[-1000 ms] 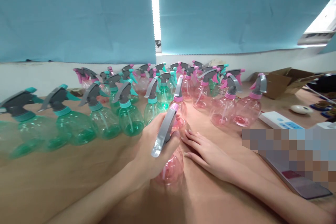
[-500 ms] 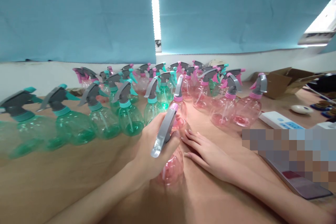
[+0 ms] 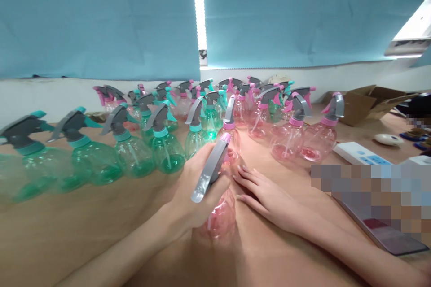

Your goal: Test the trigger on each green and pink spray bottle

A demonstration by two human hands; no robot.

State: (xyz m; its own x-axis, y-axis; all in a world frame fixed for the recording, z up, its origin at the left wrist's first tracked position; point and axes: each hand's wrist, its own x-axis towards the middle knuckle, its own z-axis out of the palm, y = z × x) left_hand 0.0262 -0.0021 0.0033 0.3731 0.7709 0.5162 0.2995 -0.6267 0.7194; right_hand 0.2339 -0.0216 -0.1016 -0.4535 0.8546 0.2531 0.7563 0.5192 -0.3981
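Note:
My left hand is wrapped around the neck and trigger of a pink spray bottle with a grey head and pink nozzle. The bottle's clear pink body shows below my fingers, near the middle of the table. To its right, my right hand lies flat on the tabletop with its fingers stretched forward, holding nothing. Just beyond the held bottle stands another pink spray bottle, partly hidden. A row of green spray bottles stretches away to the left, and two pink spray bottles stand to the right.
More pink and green spray bottles crowd the back of the table by the wall. At the right are an open cardboard box, a white mouse, a white power strip and a phone, partly covered by a blurred patch.
The held spray bottle's head has shifted very slightly. My right hand stays where it was, and the surrounding bottles look unchanged.

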